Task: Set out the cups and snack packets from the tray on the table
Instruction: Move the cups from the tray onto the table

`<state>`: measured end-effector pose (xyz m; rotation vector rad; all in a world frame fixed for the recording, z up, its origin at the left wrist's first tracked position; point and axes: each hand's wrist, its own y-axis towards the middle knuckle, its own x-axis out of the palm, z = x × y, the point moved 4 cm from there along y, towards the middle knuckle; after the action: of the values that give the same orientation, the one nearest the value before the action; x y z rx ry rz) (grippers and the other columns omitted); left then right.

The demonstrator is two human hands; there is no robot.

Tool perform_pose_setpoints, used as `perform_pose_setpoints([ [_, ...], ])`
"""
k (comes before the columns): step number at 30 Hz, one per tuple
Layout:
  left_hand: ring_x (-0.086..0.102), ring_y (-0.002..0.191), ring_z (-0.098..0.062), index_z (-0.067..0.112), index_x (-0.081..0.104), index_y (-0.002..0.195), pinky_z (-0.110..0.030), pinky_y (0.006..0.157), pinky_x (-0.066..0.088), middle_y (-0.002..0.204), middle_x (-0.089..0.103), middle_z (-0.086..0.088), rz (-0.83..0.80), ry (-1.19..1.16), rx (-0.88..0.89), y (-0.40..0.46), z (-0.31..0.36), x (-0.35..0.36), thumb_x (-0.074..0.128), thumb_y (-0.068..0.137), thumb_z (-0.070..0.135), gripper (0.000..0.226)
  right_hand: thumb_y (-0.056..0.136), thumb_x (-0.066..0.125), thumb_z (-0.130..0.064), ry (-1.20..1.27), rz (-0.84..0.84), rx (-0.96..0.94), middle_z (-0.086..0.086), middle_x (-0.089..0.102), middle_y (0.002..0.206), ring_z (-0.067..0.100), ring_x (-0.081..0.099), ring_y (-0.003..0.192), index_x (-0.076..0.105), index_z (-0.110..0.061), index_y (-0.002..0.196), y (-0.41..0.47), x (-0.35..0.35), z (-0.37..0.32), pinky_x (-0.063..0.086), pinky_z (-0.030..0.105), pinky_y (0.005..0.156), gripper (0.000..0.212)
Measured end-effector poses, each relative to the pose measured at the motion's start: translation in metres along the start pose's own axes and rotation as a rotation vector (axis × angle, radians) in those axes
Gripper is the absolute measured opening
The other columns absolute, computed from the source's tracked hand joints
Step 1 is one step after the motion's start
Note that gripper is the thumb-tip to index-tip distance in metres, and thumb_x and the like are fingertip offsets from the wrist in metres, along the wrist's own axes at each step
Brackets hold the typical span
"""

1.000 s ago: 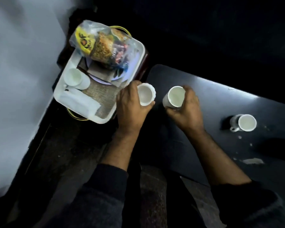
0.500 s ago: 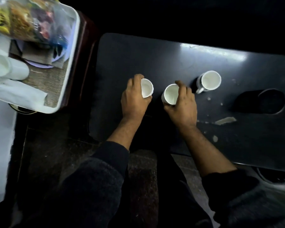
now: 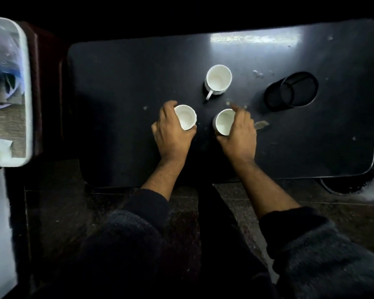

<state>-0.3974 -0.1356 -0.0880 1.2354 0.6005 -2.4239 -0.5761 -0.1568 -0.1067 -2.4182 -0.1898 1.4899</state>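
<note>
My left hand (image 3: 171, 134) wraps around a white cup (image 3: 186, 116) near the middle of the dark table (image 3: 121, 83). My right hand (image 3: 239, 134) holds a second white cup (image 3: 224, 123) just to its right. Both cups are upright and low over or on the tabletop; I cannot tell if they touch it. A third white cup (image 3: 218, 79) with a handle stands alone just behind them. The white tray (image 3: 27, 87) is at the far left edge, with a blurred plastic snack packet (image 3: 2, 55) and a woven mat on it.
A black mesh holder (image 3: 292, 90) lies on its side at the right of the table. Crumbs and a paper scrap (image 3: 261, 124) dot the surface. The tray rests on a dark red stand (image 3: 45, 93). My knees are below the table's front edge.
Both hands have carried their cups rightward from the tray's edge to the middle of the table, in front of the handled cup. The view has swung right, so the tray is now at the left edge.
</note>
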Motion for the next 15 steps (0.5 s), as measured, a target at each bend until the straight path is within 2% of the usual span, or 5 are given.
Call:
perform_pose_setpoints([
  [3, 0.060, 0.114, -0.019, 0.019, 0.050, 0.125, -0.041, 0.098, 0.044, 0.123, 0.061, 0.003, 0.004, 0.009, 0.000, -0.003, 0.001, 0.001, 0.086, 0.063, 0.030, 0.072, 0.070, 0.079, -0.031, -0.027, -0.013, -0.033, 0.007, 0.053, 0.125, 0.032, 0.055, 0.112, 0.043, -0.019, 0.139, 0.001, 0.001, 0.003, 0.051, 0.047, 0.087, 0.078],
  [5, 0.061, 0.112, -0.019, 0.019, 0.050, 0.124, -0.041, 0.099, 0.043, 0.123, 0.061, 0.003, 0.010, 0.010, -0.013, -0.004, 0.001, -0.001, 0.086, 0.064, 0.031, 0.071, 0.068, 0.083, -0.034, -0.056, -0.029, -0.037, 0.007, 0.048, 0.134, 0.030, 0.051, 0.122, 0.038, -0.021, 0.143, 0.001, 0.000, 0.003, 0.048, 0.049, 0.094, 0.089],
  [9, 0.062, 0.108, -0.020, 0.019, 0.051, 0.120, -0.042, 0.097, 0.044, 0.119, 0.061, 0.003, 0.047, 0.042, -0.063, -0.008, -0.002, -0.010, 0.085, 0.063, 0.031, 0.068, 0.058, 0.086, -0.053, -0.122, -0.036, -0.064, 0.010, 0.029, 0.154, 0.028, 0.034, 0.140, 0.024, -0.027, 0.152, -0.005, -0.013, -0.008, 0.032, 0.050, 0.107, 0.116],
  [15, 0.064, 0.106, -0.021, 0.019, 0.053, 0.117, -0.039, 0.096, 0.042, 0.115, 0.062, 0.002, 0.056, 0.048, -0.151, -0.021, -0.021, -0.010, 0.086, 0.062, 0.031, 0.065, 0.063, 0.078, -0.057, -0.117, 0.010, -0.179, 0.007, 0.028, 0.157, 0.027, 0.034, 0.140, 0.031, -0.029, 0.150, -0.008, -0.023, -0.048, 0.031, 0.047, 0.108, 0.102],
])
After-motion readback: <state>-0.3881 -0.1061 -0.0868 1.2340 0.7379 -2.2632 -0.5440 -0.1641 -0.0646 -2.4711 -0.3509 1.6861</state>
